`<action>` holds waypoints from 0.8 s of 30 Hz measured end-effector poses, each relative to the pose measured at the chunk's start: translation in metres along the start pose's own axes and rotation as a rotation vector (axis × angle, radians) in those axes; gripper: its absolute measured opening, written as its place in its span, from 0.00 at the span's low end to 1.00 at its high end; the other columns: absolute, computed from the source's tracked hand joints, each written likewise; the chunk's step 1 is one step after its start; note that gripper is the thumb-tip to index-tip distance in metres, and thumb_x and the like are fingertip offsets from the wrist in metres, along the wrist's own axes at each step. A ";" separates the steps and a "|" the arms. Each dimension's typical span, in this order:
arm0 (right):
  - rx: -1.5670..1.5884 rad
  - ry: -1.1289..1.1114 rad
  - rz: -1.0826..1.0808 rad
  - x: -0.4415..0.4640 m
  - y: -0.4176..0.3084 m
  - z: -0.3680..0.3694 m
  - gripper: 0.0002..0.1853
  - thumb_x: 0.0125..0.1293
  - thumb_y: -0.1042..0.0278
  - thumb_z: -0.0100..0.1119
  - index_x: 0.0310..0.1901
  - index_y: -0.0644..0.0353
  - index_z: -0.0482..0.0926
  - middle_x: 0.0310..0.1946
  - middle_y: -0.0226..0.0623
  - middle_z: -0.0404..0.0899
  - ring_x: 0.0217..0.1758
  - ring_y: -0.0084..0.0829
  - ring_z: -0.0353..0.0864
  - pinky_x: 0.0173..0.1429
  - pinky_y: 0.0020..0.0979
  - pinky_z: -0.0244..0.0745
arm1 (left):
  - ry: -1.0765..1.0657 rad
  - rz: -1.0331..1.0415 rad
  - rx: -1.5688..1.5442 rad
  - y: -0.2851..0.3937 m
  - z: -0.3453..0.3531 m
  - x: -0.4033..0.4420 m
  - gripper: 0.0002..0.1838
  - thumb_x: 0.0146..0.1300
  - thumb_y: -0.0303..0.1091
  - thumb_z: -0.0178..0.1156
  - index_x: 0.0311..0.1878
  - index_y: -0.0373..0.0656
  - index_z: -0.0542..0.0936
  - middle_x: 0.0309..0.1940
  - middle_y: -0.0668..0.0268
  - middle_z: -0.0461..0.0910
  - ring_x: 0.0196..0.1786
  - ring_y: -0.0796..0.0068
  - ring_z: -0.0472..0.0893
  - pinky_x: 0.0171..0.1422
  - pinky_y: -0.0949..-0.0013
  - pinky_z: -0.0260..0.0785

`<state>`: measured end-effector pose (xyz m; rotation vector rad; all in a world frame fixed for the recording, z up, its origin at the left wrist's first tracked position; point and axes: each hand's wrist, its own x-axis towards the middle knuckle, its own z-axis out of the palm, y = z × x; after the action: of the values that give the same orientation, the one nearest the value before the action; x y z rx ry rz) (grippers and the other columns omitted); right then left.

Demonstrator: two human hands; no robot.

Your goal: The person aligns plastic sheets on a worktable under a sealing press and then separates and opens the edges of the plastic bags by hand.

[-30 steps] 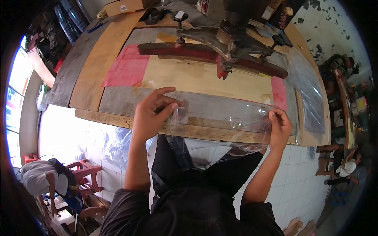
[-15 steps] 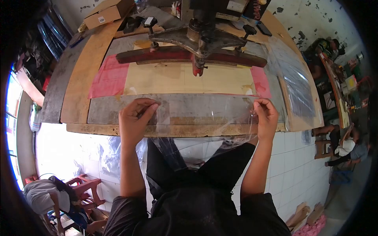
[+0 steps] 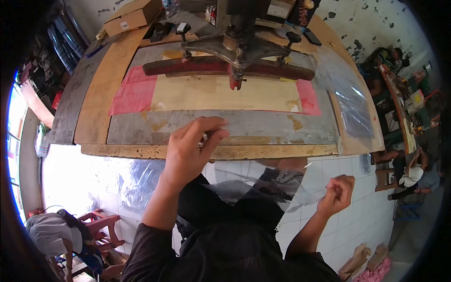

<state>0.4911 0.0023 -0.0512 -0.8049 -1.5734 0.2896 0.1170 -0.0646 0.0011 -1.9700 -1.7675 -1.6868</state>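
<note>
A clear plastic sheet hangs below the front edge of the worktable, over the lap, with shiny folds and reflections. My right hand is closed on the sheet's right end, out to the right of the table edge. Over the front of the table is my left hand, its thumb and forefinger stretched forward with a gap between them; nothing shows at their tips. Beyond it lies a yellow panel with pink ends, flat on the grey metal plate. A press head with a red bar stands above the panel.
A stack of clear plastic sheets lies on the right of the table. At the back are a cardboard box and a phone. More plastic is at lower left. Other people sit at both sides.
My right hand has moved right and down toward me, drawing the plastic sheet off the table. My left hand has shifted right and its fingertips have parted.
</note>
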 end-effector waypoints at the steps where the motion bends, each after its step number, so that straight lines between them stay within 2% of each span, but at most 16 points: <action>1: -0.117 0.007 -0.149 -0.001 -0.001 -0.004 0.04 0.58 0.81 0.65 0.35 0.64 0.82 0.34 0.36 0.74 0.30 0.28 0.74 0.31 0.29 0.67 | 0.018 -0.023 0.000 0.005 0.005 0.004 0.13 0.64 0.24 0.77 0.50 0.41 0.87 0.35 0.62 0.90 0.33 0.71 0.87 0.40 0.69 0.78; 2: -0.122 0.010 -0.151 0.000 -0.006 -0.006 0.04 0.58 0.81 0.65 0.35 0.64 0.82 0.34 0.36 0.74 0.30 0.28 0.74 0.31 0.29 0.67 | 0.017 -0.020 -0.006 0.009 0.005 0.008 0.13 0.64 0.24 0.77 0.50 0.41 0.87 0.35 0.62 0.90 0.33 0.71 0.87 0.40 0.69 0.78; 4: -0.047 -0.140 -0.192 -0.001 -0.025 -0.002 0.09 0.55 0.82 0.65 0.38 0.62 0.85 0.34 0.36 0.77 0.28 0.31 0.74 0.31 0.29 0.67 | -0.001 0.056 0.095 0.018 0.005 0.016 0.11 0.63 0.23 0.77 0.48 0.40 0.88 0.36 0.62 0.90 0.34 0.71 0.87 0.40 0.69 0.79; 6: 0.044 -0.391 -0.147 -0.016 -0.031 0.004 0.14 0.54 0.82 0.66 0.43 0.59 0.89 0.35 0.35 0.79 0.29 0.30 0.77 0.33 0.30 0.71 | -0.002 0.073 0.001 0.022 0.003 0.019 0.11 0.63 0.23 0.76 0.49 0.40 0.88 0.35 0.63 0.89 0.33 0.71 0.87 0.37 0.68 0.78; 8: 0.084 -0.527 -0.093 -0.036 -0.040 0.030 0.16 0.56 0.79 0.70 0.47 0.57 0.91 0.36 0.35 0.81 0.32 0.32 0.82 0.35 0.33 0.76 | -0.007 0.089 -0.097 0.024 0.001 0.019 0.12 0.64 0.22 0.75 0.50 0.40 0.88 0.34 0.64 0.88 0.31 0.71 0.86 0.34 0.68 0.77; 10: 0.110 -0.718 0.039 -0.048 -0.053 0.060 0.14 0.62 0.73 0.74 0.51 0.57 0.90 0.41 0.36 0.82 0.37 0.35 0.85 0.41 0.37 0.81 | -0.002 0.099 -0.080 0.026 -0.003 0.016 0.11 0.63 0.21 0.76 0.48 0.40 0.89 0.33 0.65 0.88 0.29 0.73 0.85 0.32 0.70 0.76; 11: 0.110 -0.714 0.043 -0.051 -0.057 0.070 0.14 0.62 0.73 0.74 0.51 0.57 0.90 0.41 0.36 0.82 0.37 0.35 0.85 0.41 0.37 0.81 | -0.072 0.035 -0.077 0.029 -0.008 0.013 0.11 0.62 0.22 0.77 0.47 0.41 0.89 0.34 0.65 0.88 0.28 0.74 0.85 0.32 0.71 0.76; 12: 0.161 -0.912 0.112 -0.053 -0.059 0.079 0.15 0.65 0.70 0.74 0.53 0.57 0.89 0.44 0.37 0.82 0.42 0.38 0.86 0.45 0.38 0.82 | -0.076 0.036 -0.075 0.029 -0.009 0.011 0.11 0.62 0.22 0.77 0.47 0.41 0.89 0.34 0.65 0.88 0.28 0.74 0.85 0.32 0.71 0.76; 13: 0.215 -1.109 0.180 -0.055 -0.060 0.086 0.15 0.69 0.66 0.73 0.56 0.57 0.88 0.48 0.37 0.82 0.47 0.40 0.86 0.49 0.39 0.83 | -0.173 -0.016 -0.097 0.028 -0.011 0.009 0.11 0.62 0.23 0.77 0.47 0.41 0.89 0.34 0.64 0.88 0.28 0.74 0.85 0.31 0.71 0.76; 14: 0.218 -1.108 0.181 -0.057 -0.056 0.092 0.15 0.69 0.66 0.73 0.56 0.57 0.88 0.48 0.37 0.82 0.47 0.40 0.86 0.49 0.39 0.83 | -0.270 -0.069 -0.118 0.027 -0.012 0.007 0.11 0.61 0.23 0.78 0.46 0.41 0.89 0.34 0.64 0.89 0.27 0.74 0.85 0.31 0.71 0.75; 17: 0.259 -1.140 -0.066 -0.057 -0.050 0.105 0.18 0.72 0.60 0.71 0.60 0.56 0.86 0.57 0.38 0.81 0.65 0.42 0.81 0.67 0.41 0.80 | -0.274 -0.031 -0.118 0.025 -0.013 0.006 0.09 0.61 0.25 0.78 0.44 0.43 0.90 0.34 0.65 0.89 0.24 0.74 0.83 0.28 0.71 0.73; 22: 0.319 -1.109 -0.112 -0.038 -0.061 0.114 0.16 0.72 0.62 0.72 0.59 0.54 0.87 0.58 0.38 0.82 0.66 0.41 0.81 0.69 0.43 0.78 | -0.249 -0.062 -0.094 0.022 -0.041 0.011 0.07 0.61 0.26 0.78 0.42 0.44 0.91 0.32 0.65 0.89 0.26 0.71 0.85 0.29 0.69 0.74; 24: 0.401 -1.015 -0.114 -0.035 -0.061 0.111 0.20 0.67 0.62 0.77 0.59 0.56 0.87 0.60 0.40 0.82 0.68 0.41 0.79 0.71 0.42 0.75 | -0.385 -0.099 -0.123 0.021 -0.047 0.013 0.08 0.61 0.27 0.78 0.43 0.45 0.92 0.31 0.65 0.89 0.29 0.67 0.87 0.31 0.68 0.76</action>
<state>0.3655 -0.0343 -0.0619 -0.2210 -2.3685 1.0037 0.0974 -0.0910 0.0422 -2.4381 -1.9435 -1.5569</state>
